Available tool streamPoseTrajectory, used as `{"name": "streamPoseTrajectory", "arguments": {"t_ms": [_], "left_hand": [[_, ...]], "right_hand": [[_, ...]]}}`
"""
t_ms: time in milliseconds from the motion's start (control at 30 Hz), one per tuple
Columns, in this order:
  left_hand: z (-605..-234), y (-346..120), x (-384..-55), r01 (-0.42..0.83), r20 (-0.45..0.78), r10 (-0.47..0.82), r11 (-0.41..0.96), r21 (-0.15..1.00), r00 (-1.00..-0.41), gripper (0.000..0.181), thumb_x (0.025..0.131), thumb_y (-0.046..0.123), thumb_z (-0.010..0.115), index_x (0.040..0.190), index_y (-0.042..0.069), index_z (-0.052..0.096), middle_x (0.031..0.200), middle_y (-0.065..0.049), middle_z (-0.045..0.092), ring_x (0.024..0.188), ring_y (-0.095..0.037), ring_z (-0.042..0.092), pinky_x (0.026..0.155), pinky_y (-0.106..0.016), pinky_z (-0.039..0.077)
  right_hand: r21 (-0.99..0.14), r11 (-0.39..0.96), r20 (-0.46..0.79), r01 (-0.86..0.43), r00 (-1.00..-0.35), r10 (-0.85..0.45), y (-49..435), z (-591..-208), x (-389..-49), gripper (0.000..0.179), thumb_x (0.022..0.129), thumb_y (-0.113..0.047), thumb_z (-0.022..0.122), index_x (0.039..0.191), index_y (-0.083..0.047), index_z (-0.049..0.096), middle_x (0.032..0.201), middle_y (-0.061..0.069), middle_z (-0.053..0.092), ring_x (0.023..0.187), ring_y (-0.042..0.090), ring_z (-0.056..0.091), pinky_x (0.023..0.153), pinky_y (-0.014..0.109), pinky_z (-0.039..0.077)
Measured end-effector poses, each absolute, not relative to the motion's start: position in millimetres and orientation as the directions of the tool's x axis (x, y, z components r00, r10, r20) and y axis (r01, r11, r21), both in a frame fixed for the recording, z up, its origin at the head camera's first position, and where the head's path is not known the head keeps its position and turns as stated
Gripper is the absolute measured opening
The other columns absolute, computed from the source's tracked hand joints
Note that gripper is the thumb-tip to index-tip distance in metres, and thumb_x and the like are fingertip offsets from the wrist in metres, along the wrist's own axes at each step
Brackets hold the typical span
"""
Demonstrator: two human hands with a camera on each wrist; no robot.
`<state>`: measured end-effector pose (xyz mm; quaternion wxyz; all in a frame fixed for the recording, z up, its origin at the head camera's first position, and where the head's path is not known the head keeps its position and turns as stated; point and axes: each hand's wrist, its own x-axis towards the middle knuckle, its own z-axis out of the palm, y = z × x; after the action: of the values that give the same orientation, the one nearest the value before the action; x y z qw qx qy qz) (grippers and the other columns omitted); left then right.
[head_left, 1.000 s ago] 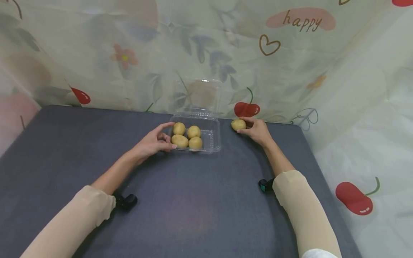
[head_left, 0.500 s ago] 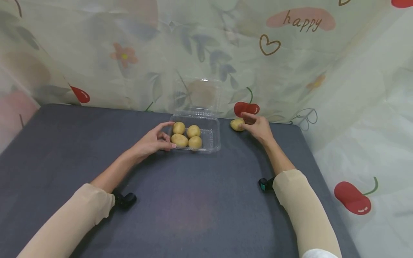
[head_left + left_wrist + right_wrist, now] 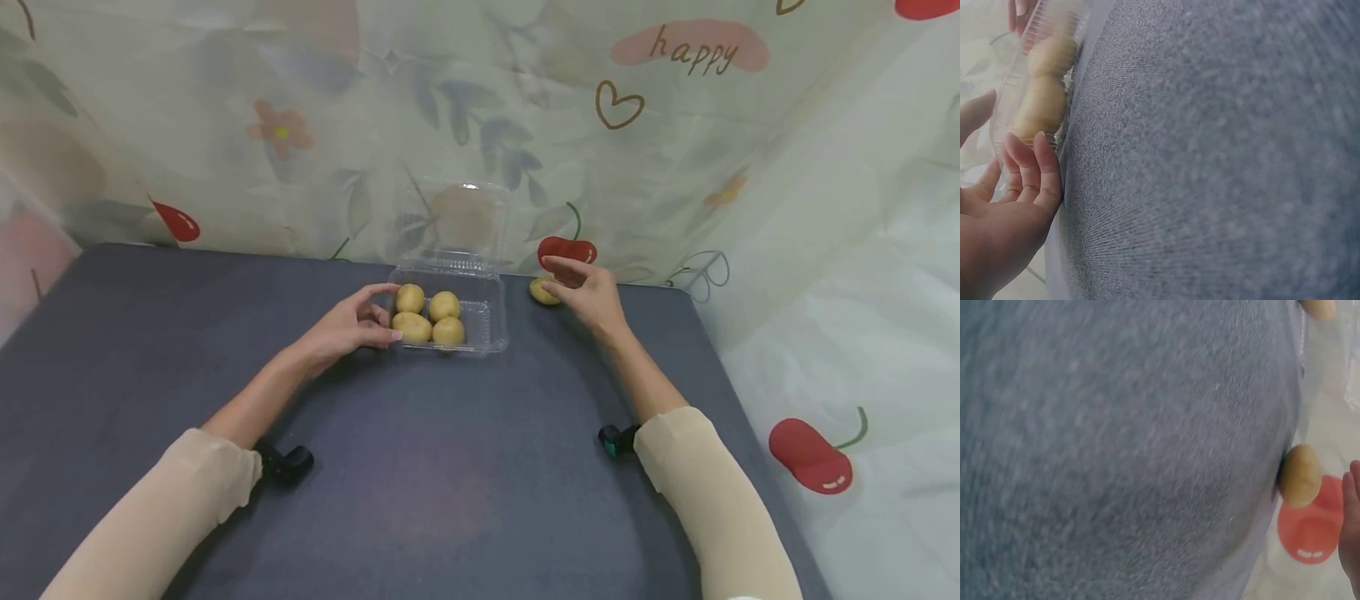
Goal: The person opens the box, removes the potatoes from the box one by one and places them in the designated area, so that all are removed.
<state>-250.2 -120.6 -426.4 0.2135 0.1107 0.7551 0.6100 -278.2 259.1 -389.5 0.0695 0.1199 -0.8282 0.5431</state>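
Note:
A clear plastic clamshell container [image 3: 486,325] stands near the table's back edge, its lid [image 3: 468,221] raised behind it. Several yellow potatoes [image 3: 447,332] fill its left part; the right part of the base is bare. My left hand [image 3: 345,329] grips the container's left end, index finger at the back corner and thumb at the front. In the left wrist view, fingertips [image 3: 1041,147] meet the end wall. Another potato [image 3: 542,291] lies on the table right of the container. My right hand [image 3: 592,298] hovers beside it, fingers spread; the right wrist view shows a gap between hand and potato [image 3: 1300,476].
A dark grey cloth-covered table [image 3: 435,467] extends in front of the container. A patterned curtain [image 3: 322,192] hangs right behind its back edge, and another sheet [image 3: 847,333] hangs along the right side. Black wrist cameras [image 3: 288,465] sit at both cuffs.
My right hand has let go of the potato, which rests on the table, and its fingers have lifted and spread. The left hand keeps its hold on the container. The head view has shifted slightly.

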Motion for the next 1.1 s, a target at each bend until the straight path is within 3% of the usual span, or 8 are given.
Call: {"name": "streamPoseTrajectory", "arguments": {"t_ms": [233,367,633,933,1100], "left_hand": [[-428.1,-120.6,-252.5,-0.079,-0.187,0.417,0.261,0.962,-0.889,0.081,0.089,0.014,0.076,0.155,0.022,0.028,0.105,-0.012,0.051,0.09,-0.027,0.056,0.08,-0.038,0.053],[-428.4,-120.1,-252.9,-0.071,-0.182,0.423,0.266,0.961,-0.888,0.081,0.089,0.013,0.075,0.156,0.022,0.029,0.105,-0.012,0.05,0.09,-0.026,0.055,0.078,-0.037,0.052],[-427.1,-119.6,-254.0,-0.072,-0.184,0.431,0.263,0.962,-0.883,0.081,0.09,0.012,0.075,0.156,0.021,0.028,0.104,-0.012,0.051,0.088,-0.025,0.056,0.078,-0.038,0.052],[-424.5,-119.9,-251.8,-0.074,-0.185,0.434,0.259,0.963,-0.882,0.081,0.09,0.014,0.075,0.156,0.021,0.028,0.104,-0.012,0.05,0.088,-0.025,0.054,0.08,-0.039,0.051],[-424.5,-120.3,-251.2,-0.07,-0.179,0.429,0.258,0.964,-0.886,0.08,0.09,0.014,0.075,0.155,0.022,0.03,0.104,-0.012,0.05,0.088,-0.025,0.054,0.08,-0.039,0.051]], "right_hand": [[-0.86,0.381,0.288,-0.339,-0.939,-0.186,245.3,-399.5,-284.6,0.042,0.087,-0.011,0.079,0.127,-0.005,0.068,0.123,0.018,0.067,0.115,0.037,0.063,0.091,0.032,0.056],[-0.869,0.339,0.293,-0.36,-0.927,-0.234,232.5,-398.4,-282.0,0.042,0.086,-0.002,0.077,0.127,-0.001,0.067,0.122,0.024,0.065,0.111,0.042,0.063,0.087,0.029,0.057],[-0.875,0.301,0.282,-0.379,-0.905,-0.319,204.3,-381.9,-268.6,0.043,0.085,0.008,0.073,0.126,0.01,0.062,0.123,0.031,0.062,0.106,0.049,0.063,0.089,0.035,0.057],[-0.86,0.345,0.227,-0.375,-0.888,-0.401,188.9,-395.2,-281.2,0.043,0.089,-0.001,0.073,0.131,0.001,0.063,0.128,0.019,0.064,0.112,0.039,0.064,0.088,0.03,0.057],[-0.868,0.342,0.194,-0.361,-0.879,-0.435,178.4,-398.6,-284.9,0.044,0.088,-0.001,0.074,0.131,0.002,0.062,0.129,0.022,0.062,0.114,0.039,0.062,0.09,0.032,0.056]]}}
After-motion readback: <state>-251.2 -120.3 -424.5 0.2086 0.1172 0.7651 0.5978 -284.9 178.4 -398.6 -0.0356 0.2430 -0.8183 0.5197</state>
